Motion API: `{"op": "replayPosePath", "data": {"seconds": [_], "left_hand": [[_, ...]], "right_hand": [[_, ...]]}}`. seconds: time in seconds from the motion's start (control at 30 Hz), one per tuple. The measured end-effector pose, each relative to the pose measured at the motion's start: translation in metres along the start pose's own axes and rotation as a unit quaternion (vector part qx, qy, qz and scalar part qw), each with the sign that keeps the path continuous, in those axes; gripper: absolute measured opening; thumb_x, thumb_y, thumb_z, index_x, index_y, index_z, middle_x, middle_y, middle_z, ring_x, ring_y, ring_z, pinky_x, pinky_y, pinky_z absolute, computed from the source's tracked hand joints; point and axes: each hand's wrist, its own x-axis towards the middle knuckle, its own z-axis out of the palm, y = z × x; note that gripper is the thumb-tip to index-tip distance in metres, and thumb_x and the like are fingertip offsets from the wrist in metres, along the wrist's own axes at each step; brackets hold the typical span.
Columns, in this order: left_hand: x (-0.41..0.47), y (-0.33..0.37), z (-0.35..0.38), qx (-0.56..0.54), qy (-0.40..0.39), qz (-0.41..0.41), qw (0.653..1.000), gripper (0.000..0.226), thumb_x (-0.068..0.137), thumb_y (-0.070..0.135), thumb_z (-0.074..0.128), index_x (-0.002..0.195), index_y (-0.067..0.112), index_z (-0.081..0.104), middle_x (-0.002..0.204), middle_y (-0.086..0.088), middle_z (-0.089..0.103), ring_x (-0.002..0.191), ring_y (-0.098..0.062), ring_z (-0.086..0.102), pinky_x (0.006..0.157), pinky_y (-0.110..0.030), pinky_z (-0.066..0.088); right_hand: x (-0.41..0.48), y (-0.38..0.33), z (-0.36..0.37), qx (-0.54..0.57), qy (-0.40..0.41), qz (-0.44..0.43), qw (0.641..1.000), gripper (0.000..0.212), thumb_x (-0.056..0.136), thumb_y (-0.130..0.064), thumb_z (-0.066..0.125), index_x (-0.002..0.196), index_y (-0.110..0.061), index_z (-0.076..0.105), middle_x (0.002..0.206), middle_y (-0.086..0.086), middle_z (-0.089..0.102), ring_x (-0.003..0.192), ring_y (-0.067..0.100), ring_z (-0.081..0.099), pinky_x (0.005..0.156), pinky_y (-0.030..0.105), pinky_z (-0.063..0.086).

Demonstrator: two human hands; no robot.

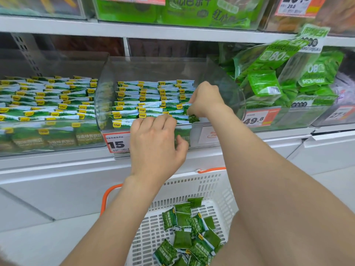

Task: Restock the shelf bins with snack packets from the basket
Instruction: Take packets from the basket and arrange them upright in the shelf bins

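Curled over the front lip of the middle bin point(153, 68), my left hand point(155, 140) has its fingertips on the front row of stacked packets point(138, 100). I cannot tell whether it pinches one. Just to its right, my right hand point(205, 98) reaches in from above and pinches a small green packet point(193, 118) at the row's right end, close to the bin's front wall. I judge this to be the placing step. I would hold the row back with the left fingers, slide the packet down into the gap with its label matching its neighbours, and only then let go. Below, the basket point(192, 181) has many loose packets point(184, 223) left to shelve.
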Motion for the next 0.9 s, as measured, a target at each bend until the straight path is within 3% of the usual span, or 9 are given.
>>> {"op": "replayPosePath", "data": {"seconds": [0.13, 0.23, 0.33, 0.43, 0.5, 0.6, 0.67, 0.77, 0.9], "left_hand": [[0.0, 0.0, 0.001, -0.01, 0.012, -0.002, 1.0, 0.03, 0.085, 0.039, 0.052, 0.101, 0.02, 0.07, 0.1, 0.003, 0.071, 0.092, -0.027, 0.06, 0.092, -0.043, 0.037], [0.0, 0.0, 0.001, -0.014, 0.013, -0.001, 1.0, 0.029, 0.086, 0.038, 0.052, 0.1, 0.021, 0.07, 0.098, 0.003, 0.07, 0.091, -0.027, 0.059, 0.092, -0.043, 0.037], [-0.001, 0.0, 0.0, -0.018, 0.01, -0.002, 1.0, 0.029, 0.085, 0.036, 0.052, 0.102, 0.02, 0.069, 0.099, 0.002, 0.07, 0.093, -0.027, 0.059, 0.094, -0.043, 0.037], [-0.002, 0.002, -0.003, -0.039, 0.014, -0.01, 0.999, 0.03, 0.084, 0.034, 0.054, 0.106, 0.02, 0.07, 0.102, 0.002, 0.071, 0.097, -0.027, 0.06, 0.097, -0.043, 0.036], [-0.001, 0.003, -0.005, -0.084, 0.029, -0.019, 0.996, 0.032, 0.084, 0.03, 0.056, 0.111, 0.019, 0.069, 0.104, 0.002, 0.071, 0.099, -0.027, 0.062, 0.099, -0.043, 0.036], [-0.003, 0.003, -0.005, -0.184, 0.091, -0.011, 0.979, 0.032, 0.086, 0.015, 0.062, 0.118, 0.014, 0.068, 0.116, -0.001, 0.069, 0.108, -0.027, 0.062, 0.105, -0.041, 0.04], [-0.011, 0.008, -0.005, -0.232, 0.172, 0.028, 0.957, 0.024, 0.09, 0.005, 0.064, 0.113, 0.007, 0.07, 0.118, -0.008, 0.068, 0.111, -0.03, 0.061, 0.1, -0.042, 0.045], [-0.031, 0.023, 0.009, -0.204, 0.241, 0.084, 0.945, 0.003, 0.091, 0.005, 0.07, 0.093, 0.004, 0.071, 0.098, -0.012, 0.066, 0.089, -0.035, 0.06, 0.075, -0.046, 0.046], [-0.07, 0.03, 0.055, -0.24, 0.045, 0.124, 0.962, 0.011, 0.09, 0.023, 0.068, 0.091, 0.014, 0.063, 0.086, 0.001, 0.061, 0.078, -0.025, 0.059, 0.061, -0.035, 0.043]], "right_hand": [[-0.005, 0.0, -0.001, -0.04, -0.001, 0.008, 0.999, 0.044, 0.079, -0.015, 0.082, 0.113, -0.008, 0.056, 0.113, 0.013, 0.054, 0.095, 0.033, 0.058, 0.071, 0.034, 0.047], [-0.008, 0.002, -0.003, -0.037, -0.04, -0.005, 0.999, 0.042, 0.083, -0.026, 0.081, 0.113, -0.008, 0.057, 0.114, 0.013, 0.056, 0.096, 0.03, 0.058, 0.078, 0.034, 0.05], [-0.019, 0.003, -0.015, -0.029, -0.106, -0.034, 0.993, 0.026, 0.094, -0.019, 0.056, 0.117, -0.01, 0.065, 0.118, 0.016, 0.065, 0.096, 0.03, 0.067, 0.086, 0.038, 0.057], [-0.039, 0.005, -0.028, -0.046, -0.129, -0.081, 0.987, 0.038, 0.091, -0.007, 0.044, 0.117, -0.006, 0.072, 0.118, 0.02, 0.069, 0.115, 0.04, 0.064, 0.098, 0.048, 0.056], [-0.055, 0.006, -0.034, -0.029, -0.062, -0.119, 0.99, 0.042, 0.087, -0.006, 0.042, 0.112, -0.011, 0.076, 0.108, 0.017, 0.072, 0.112, 0.036, 0.063, 0.097, 0.043, 0.056], [-0.082, 0.008, -0.044, 0.008, 0.09, -0.185, 0.979, 0.035, 0.081, -0.014, 0.043, 0.09, -0.021, 0.077, 0.077, 0.002, 0.068, 0.077, 0.027, 0.062, 0.078, 0.04, 0.059], [-0.103, 0.008, -0.051, 0.012, 0.115, -0.207, 0.971, 0.028, 0.075, -0.023, 0.042, 0.074, -0.023, 0.07, 0.07, 0.0, 0.067, 0.07, 0.029, 0.062, 0.07, 0.039, 0.058], [-0.132, 0.016, -0.053, -0.044, 0.025, -0.192, 0.98, 0.017, 0.074, -0.028, 0.045, 0.067, -0.022, 0.059, 0.076, 0.007, 0.063, 0.078, 0.036, 0.061, 0.069, 0.037, 0.055], [-0.16, 0.04, -0.036, -0.229, -0.199, -0.158, 0.94, 0.004, 0.086, -0.024, 0.059, 0.085, -0.02, 0.061, 0.088, 0.002, 0.054, 0.092, 0.032, 0.062, 0.071, 0.034, 0.048]]}}
